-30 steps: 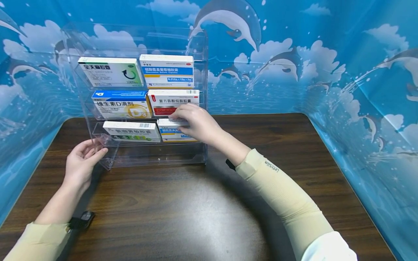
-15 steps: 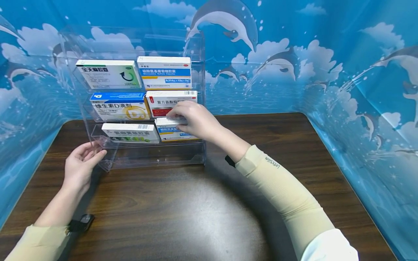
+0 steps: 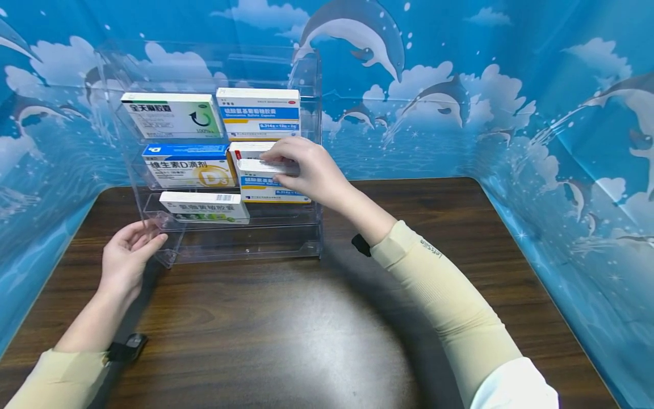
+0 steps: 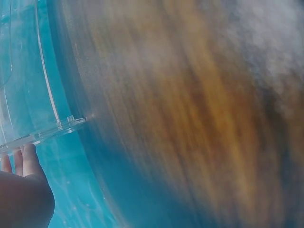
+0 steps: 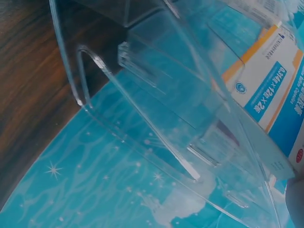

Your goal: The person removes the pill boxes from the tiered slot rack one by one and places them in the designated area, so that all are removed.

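My right hand (image 3: 314, 170) pinches a white medicine box with a blue band (image 3: 255, 190) between thumb and fingers. That box is raised above the lowest tier of a clear acrylic display rack (image 3: 245, 253), partly covering a red-and-white medicine box (image 3: 249, 149) behind it. In the right wrist view, the held medicine box (image 5: 278, 90) shows through clear plastic, with only a bit of the hand at the edge. My left hand (image 3: 125, 255) grips the rack's lower left corner; the left wrist view has its fingers (image 4: 29, 161) against the clear edge.
Other medicine boxes stand on the tiers: a green-and-white one (image 3: 174, 116), a blue-banded one (image 3: 260, 116), a vitamin D box (image 3: 186, 166) and a white one (image 3: 204, 208) lowest left. The rack stands on a dark wooden table (image 3: 286, 329) before a dolphin-printed curtain (image 3: 434, 130).
My right hand has lifted the blue-banded medicine box up from the right of the lowest tier. The left hand keeps its hold on the rack's corner.
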A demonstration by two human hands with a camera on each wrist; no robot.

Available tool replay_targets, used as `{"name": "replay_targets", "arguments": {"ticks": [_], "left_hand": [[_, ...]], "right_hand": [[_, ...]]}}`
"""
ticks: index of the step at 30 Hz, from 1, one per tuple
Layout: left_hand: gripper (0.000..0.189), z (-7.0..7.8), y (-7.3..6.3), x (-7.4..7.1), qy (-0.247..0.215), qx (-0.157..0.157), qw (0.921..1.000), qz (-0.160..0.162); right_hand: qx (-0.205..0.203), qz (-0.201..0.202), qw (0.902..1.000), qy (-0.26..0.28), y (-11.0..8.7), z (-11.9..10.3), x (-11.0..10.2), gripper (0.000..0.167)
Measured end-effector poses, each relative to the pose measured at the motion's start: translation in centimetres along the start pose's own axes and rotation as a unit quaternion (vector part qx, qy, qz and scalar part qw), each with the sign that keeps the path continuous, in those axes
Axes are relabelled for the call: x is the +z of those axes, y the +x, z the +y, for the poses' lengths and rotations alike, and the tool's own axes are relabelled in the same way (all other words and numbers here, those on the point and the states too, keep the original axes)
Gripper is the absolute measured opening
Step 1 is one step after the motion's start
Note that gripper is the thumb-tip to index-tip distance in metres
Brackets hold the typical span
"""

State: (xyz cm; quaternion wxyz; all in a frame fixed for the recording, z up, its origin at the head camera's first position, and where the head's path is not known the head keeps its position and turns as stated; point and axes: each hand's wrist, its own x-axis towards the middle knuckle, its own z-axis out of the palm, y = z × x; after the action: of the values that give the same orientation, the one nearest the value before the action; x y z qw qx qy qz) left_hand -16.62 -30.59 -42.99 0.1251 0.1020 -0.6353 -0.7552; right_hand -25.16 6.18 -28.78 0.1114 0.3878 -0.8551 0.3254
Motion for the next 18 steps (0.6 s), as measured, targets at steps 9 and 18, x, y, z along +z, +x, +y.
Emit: {"name": "replay_targets", "arguments": {"ticks": [9, 18], "left_hand": [[0.039, 0.0, -0.1, 0.0, -0.001, 0.001, 1.0, -0.002], [0.036, 0.0, -0.1, 0.0, 0.006, 0.001, 1.0, -0.002]], "right_hand": [[-0.028, 0.046, 0.9969, 0.057, 0.5, -0.2, -1.1, 0.034], [0.008, 0.023, 0.9935, 0.111, -0.5, 0.3, -2.2, 0.034]]}}
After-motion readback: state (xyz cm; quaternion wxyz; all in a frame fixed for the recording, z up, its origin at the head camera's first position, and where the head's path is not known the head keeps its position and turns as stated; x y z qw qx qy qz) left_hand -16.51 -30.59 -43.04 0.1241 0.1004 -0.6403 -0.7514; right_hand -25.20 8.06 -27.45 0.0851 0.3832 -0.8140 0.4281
